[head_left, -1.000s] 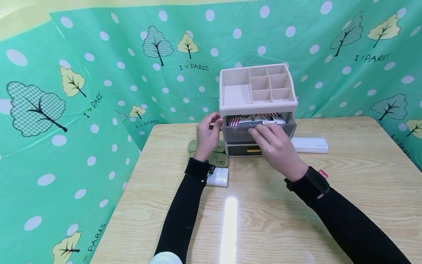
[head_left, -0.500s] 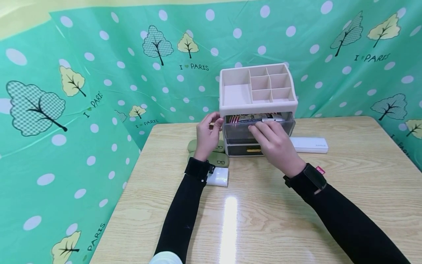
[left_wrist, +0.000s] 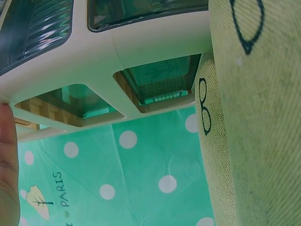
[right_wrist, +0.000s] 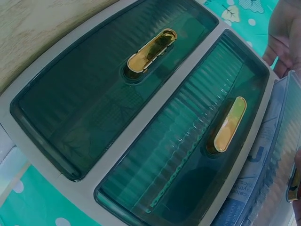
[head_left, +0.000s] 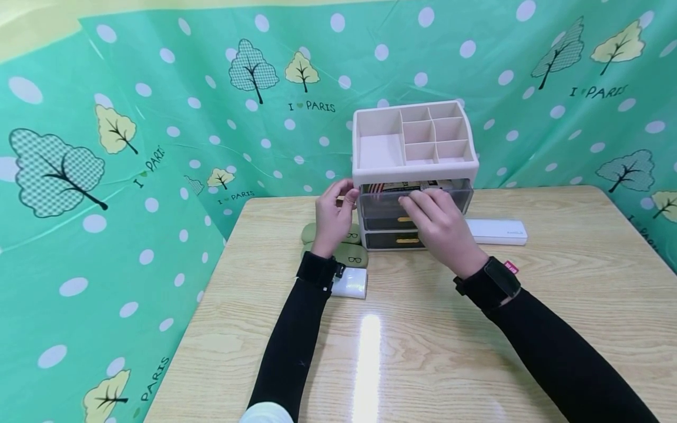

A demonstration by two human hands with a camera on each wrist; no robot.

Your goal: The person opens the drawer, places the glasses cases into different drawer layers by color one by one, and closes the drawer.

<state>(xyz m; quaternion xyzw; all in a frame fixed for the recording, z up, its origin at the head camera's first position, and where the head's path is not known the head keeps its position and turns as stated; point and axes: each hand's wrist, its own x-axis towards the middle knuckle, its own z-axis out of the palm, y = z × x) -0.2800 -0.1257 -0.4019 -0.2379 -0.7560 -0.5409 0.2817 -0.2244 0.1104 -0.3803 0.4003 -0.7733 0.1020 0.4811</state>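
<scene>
A white desktop organizer (head_left: 414,175) with smoky see-through drawers stands at the back of the table. Its top drawer (head_left: 378,205) is pulled partly out, and packets (head_left: 391,187) with striped and printed wrapping lie inside. My right hand (head_left: 441,229) is at the front of this drawer, fingers curled around its gold handle (right_wrist: 295,186), mostly cut off in the right wrist view. The two lower drawers, with gold handles (right_wrist: 230,125), are closed. My left hand (head_left: 333,220) rests against the organizer's left side, fingers relaxed; its fingertips are partly hidden behind the edge.
Two green glasses cases (head_left: 349,255) lie left of the organizer, under my left wrist. A white packet (head_left: 353,283) is in front of them. To the right lies a long white box (head_left: 497,232). A patterned green cloth (head_left: 296,141) hangs behind the table.
The top drawer has slid further into the organizer with my right hand on it; less of the packets shows and the middle drawer's handle has come into sight. My left hand has stayed put.
</scene>
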